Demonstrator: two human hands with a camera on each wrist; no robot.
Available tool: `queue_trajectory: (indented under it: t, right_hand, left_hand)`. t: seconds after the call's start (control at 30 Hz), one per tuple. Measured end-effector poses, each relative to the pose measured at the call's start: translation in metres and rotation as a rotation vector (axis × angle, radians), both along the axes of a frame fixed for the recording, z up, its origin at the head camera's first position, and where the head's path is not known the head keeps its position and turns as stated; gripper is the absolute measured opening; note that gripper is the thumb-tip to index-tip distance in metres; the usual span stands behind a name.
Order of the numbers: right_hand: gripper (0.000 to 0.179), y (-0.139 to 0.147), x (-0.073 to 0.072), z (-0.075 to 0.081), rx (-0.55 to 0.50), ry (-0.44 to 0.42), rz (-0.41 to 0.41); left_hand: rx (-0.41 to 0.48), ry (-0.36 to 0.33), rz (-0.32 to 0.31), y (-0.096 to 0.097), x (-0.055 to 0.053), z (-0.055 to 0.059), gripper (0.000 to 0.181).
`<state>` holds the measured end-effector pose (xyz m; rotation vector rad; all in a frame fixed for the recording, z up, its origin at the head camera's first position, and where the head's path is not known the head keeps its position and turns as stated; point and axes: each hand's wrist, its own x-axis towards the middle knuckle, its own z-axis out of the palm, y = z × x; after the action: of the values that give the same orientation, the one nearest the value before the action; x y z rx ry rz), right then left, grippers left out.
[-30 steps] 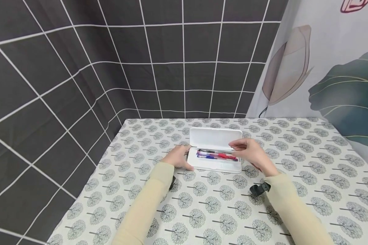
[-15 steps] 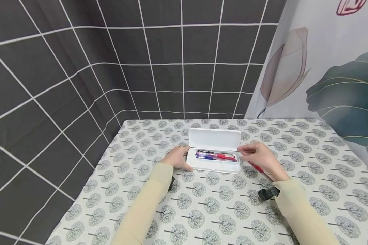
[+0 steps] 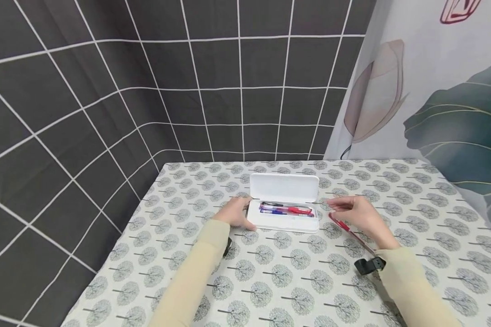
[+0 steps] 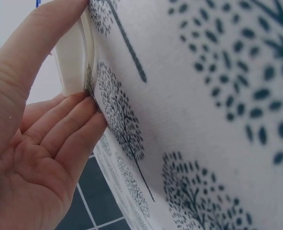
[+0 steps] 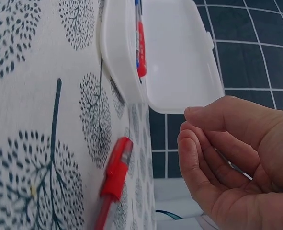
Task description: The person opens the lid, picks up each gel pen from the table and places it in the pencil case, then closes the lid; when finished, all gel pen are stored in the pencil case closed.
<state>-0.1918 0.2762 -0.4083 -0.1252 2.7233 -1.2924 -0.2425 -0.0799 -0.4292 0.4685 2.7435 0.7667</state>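
Note:
A white pencil case (image 3: 284,225) stands on the table with its lid (image 3: 284,187) raised. Pens with black, blue and red parts (image 3: 286,210) lie inside it. My left hand (image 3: 234,212) holds the left end of the case, thumb at the front and fingers behind; the left wrist view shows the thumb (image 4: 36,43) along the case wall. Off the right end of the case, my right hand (image 3: 362,217) hovers with loosely bent fingers and nothing between them. Below it a red pen (image 3: 349,229) lies slantwise on the cloth, its red cap (image 5: 116,167) towards the case.
A pale cloth with a tree pattern (image 3: 282,277) covers the table. Dark curtains with a white grid (image 3: 266,100) hang behind and to the left. At the right back hangs a light curtain (image 3: 429,54) with leaf shapes.
My right hand has moved right, away from the right end of the case, and the red pen on the cloth has come into view. My left hand stays on the case.

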Motion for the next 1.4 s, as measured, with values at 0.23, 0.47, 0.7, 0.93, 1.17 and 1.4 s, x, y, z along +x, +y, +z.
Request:
queue_trajectory:
  t: [0.23,0.47,0.7,0.93,1.17,1.4]
  right_hand:
    - [0.050,0.006,0.003,0.003,-0.006,-0.034,-0.016]
    - [0.048,0.014,0.010,0.000,0.066,-0.052,-0.038]
    - [0.047,0.022,0.017,-0.010,0.085,-0.094,-0.047]
    - [0.053,0.025,0.021,-0.015,0.071,-0.123,-0.063]
    - [0.054,0.026,0.025,-0.013,0.124,-0.192,-0.084]
    - [0.047,0.022,0.026,-0.014,0.160,-0.154,-0.095]
  left_hand:
    - [-0.022,-0.004,0.005,0.000,0.000,0.001,0.107]
    - [-0.010,-0.023,0.012,0.001,0.000,0.001,0.107]
    - [-0.014,-0.023,0.010,-0.001,0.000,-0.001,0.105]
    - [-0.003,-0.004,0.001,-0.003,-0.002,0.001,0.106]
    - [0.000,-0.006,0.001,-0.004,-0.002,0.002,0.105]
    - [0.013,-0.010,0.004,-0.004,-0.001,0.000,0.105]
